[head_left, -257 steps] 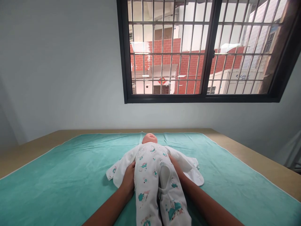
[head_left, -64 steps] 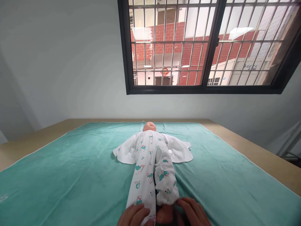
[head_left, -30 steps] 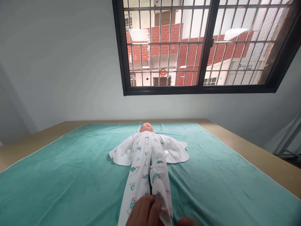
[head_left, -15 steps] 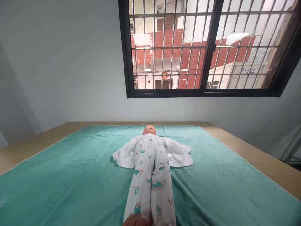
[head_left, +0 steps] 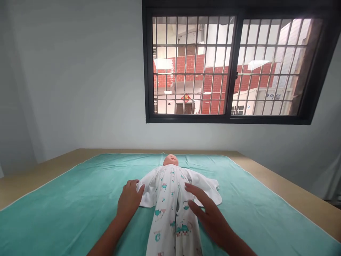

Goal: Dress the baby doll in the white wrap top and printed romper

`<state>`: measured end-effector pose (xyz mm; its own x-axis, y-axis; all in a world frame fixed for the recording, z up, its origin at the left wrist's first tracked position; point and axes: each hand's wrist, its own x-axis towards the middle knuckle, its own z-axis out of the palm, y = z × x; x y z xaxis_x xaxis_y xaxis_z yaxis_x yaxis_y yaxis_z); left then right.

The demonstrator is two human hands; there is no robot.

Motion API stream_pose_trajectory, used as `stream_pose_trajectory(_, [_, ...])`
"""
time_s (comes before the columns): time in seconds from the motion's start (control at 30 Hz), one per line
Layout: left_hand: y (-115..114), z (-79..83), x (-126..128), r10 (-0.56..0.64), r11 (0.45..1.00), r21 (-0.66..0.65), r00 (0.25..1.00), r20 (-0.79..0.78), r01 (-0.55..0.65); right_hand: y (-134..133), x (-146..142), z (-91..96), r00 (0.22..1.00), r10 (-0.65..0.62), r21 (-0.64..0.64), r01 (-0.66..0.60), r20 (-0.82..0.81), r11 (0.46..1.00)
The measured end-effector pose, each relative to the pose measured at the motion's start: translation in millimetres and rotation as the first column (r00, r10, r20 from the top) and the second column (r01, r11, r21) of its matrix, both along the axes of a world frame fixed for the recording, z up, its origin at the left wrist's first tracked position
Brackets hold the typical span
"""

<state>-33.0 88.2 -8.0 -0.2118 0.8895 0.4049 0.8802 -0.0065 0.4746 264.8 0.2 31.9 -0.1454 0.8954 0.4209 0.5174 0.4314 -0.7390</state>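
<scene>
A baby doll (head_left: 171, 160) lies with its head at the far side, on a green cloth (head_left: 87, 209). Patterned white pants (head_left: 162, 222) stretch from its chest toward me, over a white top (head_left: 207, 183) whose sides are spread out. My left hand (head_left: 130, 199) is at the top's left sleeve, thumb apart from the fingers; whether it presses on the fabric is unclear. Above the right side of the pants and top, my right hand (head_left: 209, 213) has its fingers spread and holds nothing. The lower ends of the pants run out of view.
The green cloth covers most of a wooden table (head_left: 271, 185). Behind it stands a grey-white wall (head_left: 80, 89) with a black-framed barred window (head_left: 190, 119). At the far right, part of a pale metal frame (head_left: 333, 177) shows.
A hand at the near end of the pants has left that spot. Both my hands now reach forward beside the doll's clothes. The view has tilted down a little less far forward.
</scene>
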Motion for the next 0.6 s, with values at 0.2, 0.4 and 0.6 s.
stream_pose_trajectory(0.2, [37.6,-27.0,-8.5,0.086,0.99,-0.096,0.978,-0.188,-0.105,105.8,-42.0,-6.6,0.98,-0.105,-0.13,0.128,0.167,0.983])
stream_pose_trajectory(0.4, [48.0,-40.5,-24.3,0.135,0.979,-0.142,0.987,-0.083,-0.146,105.1,-57.7,-9.8,0.892,-0.065,-0.053,0.099,0.448,0.994])
stream_pose_trajectory(0.6, [46.5,-47.1,-26.0,0.067,0.989,-0.128,0.997,-0.033,-0.07,113.2,-47.1,-24.9,0.961,-0.016,-0.073,0.038,0.276,0.997])
